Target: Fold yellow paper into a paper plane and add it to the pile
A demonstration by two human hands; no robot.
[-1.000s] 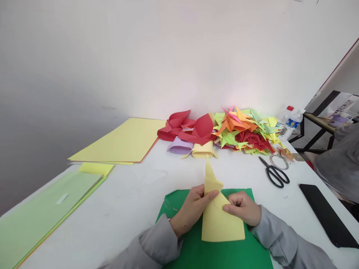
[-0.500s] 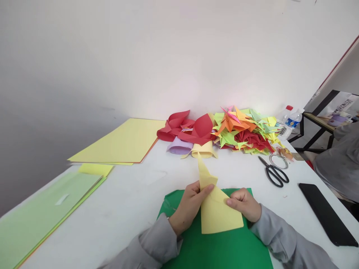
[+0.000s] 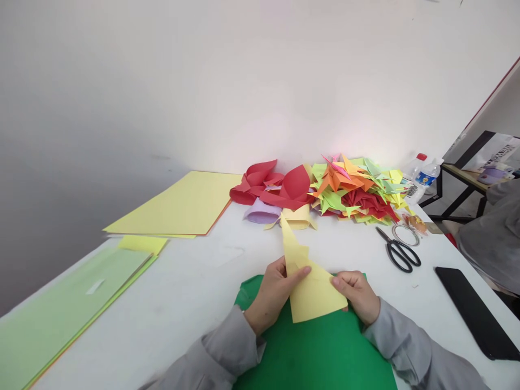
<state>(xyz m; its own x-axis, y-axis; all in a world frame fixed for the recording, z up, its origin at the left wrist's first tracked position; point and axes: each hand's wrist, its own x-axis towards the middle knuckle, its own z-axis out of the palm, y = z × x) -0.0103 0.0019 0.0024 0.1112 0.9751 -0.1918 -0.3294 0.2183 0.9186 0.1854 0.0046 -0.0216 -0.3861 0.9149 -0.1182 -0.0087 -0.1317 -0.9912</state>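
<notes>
A folded piece of pale yellow paper is held between both hands, with a narrow point standing up toward the wall. My left hand is closed on its left side, thumb pressed on the front face and fingers behind. On the right, my right hand pinches the paper's right edge between thumb and fingers. Beneath the hands lies a large green sheet on the white table. The fingers behind the paper are mostly hidden.
Folded colourful paper stars pile up by the wall, beside curled red paper pieces. Black-handled scissors, a tape roll and a black flat object lie right. Yellow sheets and green sheets lie left. A person's grey sleeve shows far right.
The yellow paper has tilted, its lower edge rising and its upper tip shifting slightly left. My right hand has moved a little, still gripping the right edge. The view has shifted slightly.
</notes>
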